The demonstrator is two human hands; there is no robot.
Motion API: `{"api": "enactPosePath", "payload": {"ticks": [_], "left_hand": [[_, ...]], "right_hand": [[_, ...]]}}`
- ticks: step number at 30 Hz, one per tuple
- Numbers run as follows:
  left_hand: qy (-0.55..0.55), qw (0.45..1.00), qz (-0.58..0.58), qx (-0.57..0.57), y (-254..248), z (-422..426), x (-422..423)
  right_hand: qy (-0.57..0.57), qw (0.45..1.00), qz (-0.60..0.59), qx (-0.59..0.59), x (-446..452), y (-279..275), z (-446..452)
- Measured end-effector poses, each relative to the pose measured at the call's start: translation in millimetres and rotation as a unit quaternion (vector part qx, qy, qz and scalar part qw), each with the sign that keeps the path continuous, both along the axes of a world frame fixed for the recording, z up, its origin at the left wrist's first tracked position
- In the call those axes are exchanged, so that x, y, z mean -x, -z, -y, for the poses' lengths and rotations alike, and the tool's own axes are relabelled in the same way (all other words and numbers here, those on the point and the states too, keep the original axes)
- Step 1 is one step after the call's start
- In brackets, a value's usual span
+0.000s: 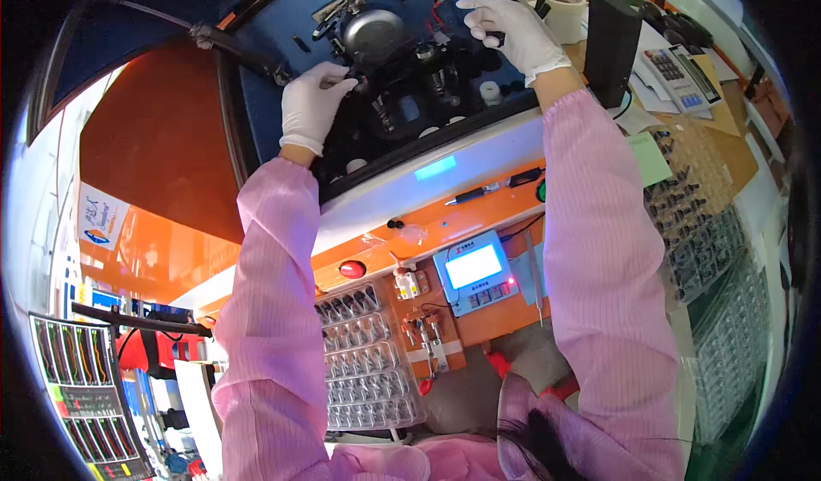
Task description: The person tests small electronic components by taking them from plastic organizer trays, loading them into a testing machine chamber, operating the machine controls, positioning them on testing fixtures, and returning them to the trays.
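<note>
Steadiness mattered: L hand (313, 109) near-pinched below-left of metal dome (374, 36), hold unclear; R hand (511, 35) half-curled w/ blk pc (493, 39) right of dome.

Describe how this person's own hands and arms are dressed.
The left hand and right hand wear thin white gloves ending at the wrist. Both arms have loose pink sleeves with fine lengthwise stripes and gathered cuffs.
</note>
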State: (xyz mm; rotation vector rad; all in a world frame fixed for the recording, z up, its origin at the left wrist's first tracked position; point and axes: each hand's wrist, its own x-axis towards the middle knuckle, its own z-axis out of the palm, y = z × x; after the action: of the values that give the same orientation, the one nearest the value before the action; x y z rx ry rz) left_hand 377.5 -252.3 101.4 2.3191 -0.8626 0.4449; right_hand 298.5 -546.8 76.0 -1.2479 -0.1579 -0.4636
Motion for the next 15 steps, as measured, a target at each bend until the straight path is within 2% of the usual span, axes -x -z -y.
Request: {"api": "enactPosePath", "payload": {"ticks": [1,2,4,5,6,7,8,11,12,15], "left_hand": [[-0.004,1.0,-0.001,-0.001,-5,-2,0],[0.043,0.99,0.103,-0.085,-12,-3,-4],[0.135,0.911,0.3,-0.247,-29,-3,-14],[0.131,0.913,0.299,-0.246,-38,-1,-23],[0.182,0.943,0.126,-0.249,-49,3,-33],[0.227,0.942,-0.051,-0.242,-58,7,-41],[0.225,0.943,-0.052,-0.239,-65,12,-47],[0.138,0.899,-0.134,-0.393,-75,35,-50],[0.136,0.9,-0.137,-0.391,-75,40,-45],[-0.025,0.871,-0.038,-0.49,-66,52,-31]], "right_hand": [[0.006,1.0,0.0,0.004,1,0,1],[0.011,1.0,0.0,0.009,2,0,0],[0.011,1.0,-0.002,0.015,3,1,-2],[0.013,1.0,0.001,0.024,1,4,-1],[0.016,0.999,0.005,0.033,-1,5,1],[0.019,0.999,0.009,0.043,-2,5,2],[0.016,0.999,0.009,0.046,-2,4,3],[0.005,0.999,0.013,0.051,0,4,3],[0.002,0.999,0.011,0.052,0,2,2],[0.033,0.998,-0.023,0.045,-1,1,-1]]}}
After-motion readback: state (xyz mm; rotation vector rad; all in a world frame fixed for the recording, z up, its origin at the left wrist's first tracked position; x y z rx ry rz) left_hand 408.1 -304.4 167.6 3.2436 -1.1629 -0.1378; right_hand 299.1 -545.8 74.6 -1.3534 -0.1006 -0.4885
